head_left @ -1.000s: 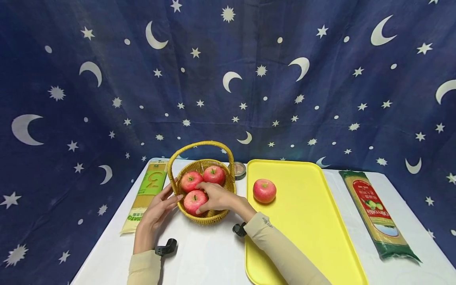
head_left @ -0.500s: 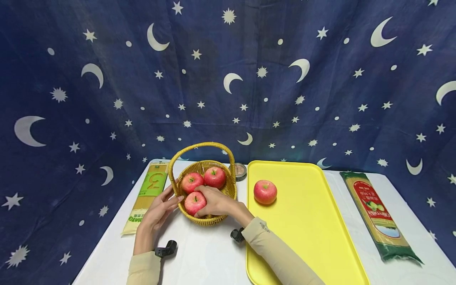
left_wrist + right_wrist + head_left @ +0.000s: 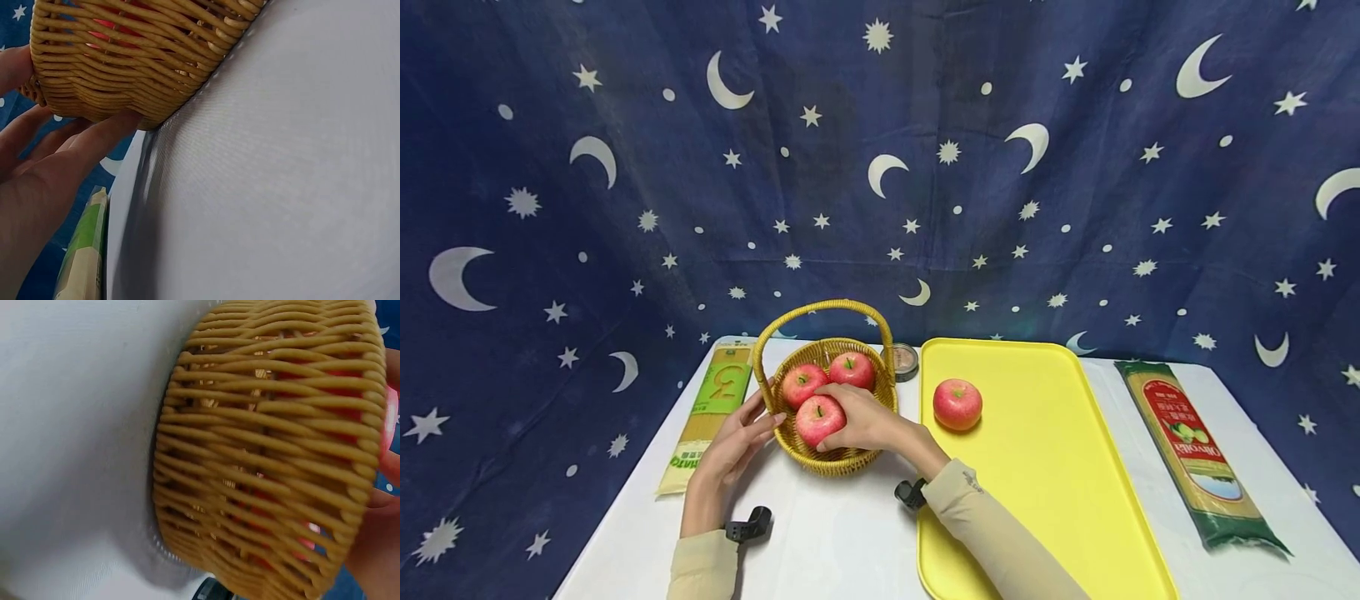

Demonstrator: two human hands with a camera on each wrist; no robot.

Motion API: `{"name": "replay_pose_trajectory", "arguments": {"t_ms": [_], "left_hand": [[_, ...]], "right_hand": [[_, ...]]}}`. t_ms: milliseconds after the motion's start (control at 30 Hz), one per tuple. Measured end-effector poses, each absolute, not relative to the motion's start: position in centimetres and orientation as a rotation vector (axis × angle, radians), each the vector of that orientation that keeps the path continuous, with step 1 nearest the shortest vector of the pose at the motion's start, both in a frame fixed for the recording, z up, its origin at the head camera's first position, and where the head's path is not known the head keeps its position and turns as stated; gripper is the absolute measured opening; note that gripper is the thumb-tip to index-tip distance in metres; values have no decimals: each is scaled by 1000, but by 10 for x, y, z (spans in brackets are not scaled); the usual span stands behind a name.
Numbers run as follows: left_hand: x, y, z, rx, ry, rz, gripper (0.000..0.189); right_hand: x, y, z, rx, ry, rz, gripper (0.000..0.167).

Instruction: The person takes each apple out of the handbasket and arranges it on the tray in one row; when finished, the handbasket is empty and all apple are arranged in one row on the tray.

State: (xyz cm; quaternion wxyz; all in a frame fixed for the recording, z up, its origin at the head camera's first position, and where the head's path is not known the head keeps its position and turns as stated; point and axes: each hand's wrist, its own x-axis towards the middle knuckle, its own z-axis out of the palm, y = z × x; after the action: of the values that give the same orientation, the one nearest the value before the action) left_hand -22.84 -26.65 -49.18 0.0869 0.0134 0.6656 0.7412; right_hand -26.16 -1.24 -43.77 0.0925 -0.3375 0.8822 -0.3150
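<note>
A yellow wicker basket (image 3: 827,468) with a tall arched handle (image 3: 820,305) stands on the white table. My right hand (image 3: 868,421) reaches in from the right and grips the front apple (image 3: 820,421), fingers behind it and thumb at its near side. Two more red apples, one at the left (image 3: 802,383) and one at the back (image 3: 852,370), lie in the basket. My left hand (image 3: 733,437) touches the basket's left side. Its thumb is at the rim and its fairly straight fingers (image 3: 103,137) lie along the outer wicker wall.
Right of the basket lies a yellow tray (image 3: 1037,475) bearing one red apple (image 3: 957,405). A small round container (image 3: 905,362) sits behind, between basket and tray. Packs of noodles lie at the left (image 3: 711,412) and right (image 3: 1198,454). A dark star-patterned curtain (image 3: 880,233) hangs behind.
My right hand has closed round the front apple, which has shifted slightly to the right and up in the head view. My left hand has stayed at the basket's side.
</note>
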Motion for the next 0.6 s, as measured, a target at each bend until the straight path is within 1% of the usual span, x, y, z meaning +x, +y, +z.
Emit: {"name": "replay_pose_trajectory", "arguments": {"t_ms": [367, 600], "left_hand": [[-228, -267, -490, 15, 2001, 2186, 81], [-227, -266, -492, 23, 1989, 2192, 80]], "right_hand": [[-250, 7, -421, -1031, 2605, -1055, 76], [-238, 27, -410, -1055, 2611, -1128, 79]]}}
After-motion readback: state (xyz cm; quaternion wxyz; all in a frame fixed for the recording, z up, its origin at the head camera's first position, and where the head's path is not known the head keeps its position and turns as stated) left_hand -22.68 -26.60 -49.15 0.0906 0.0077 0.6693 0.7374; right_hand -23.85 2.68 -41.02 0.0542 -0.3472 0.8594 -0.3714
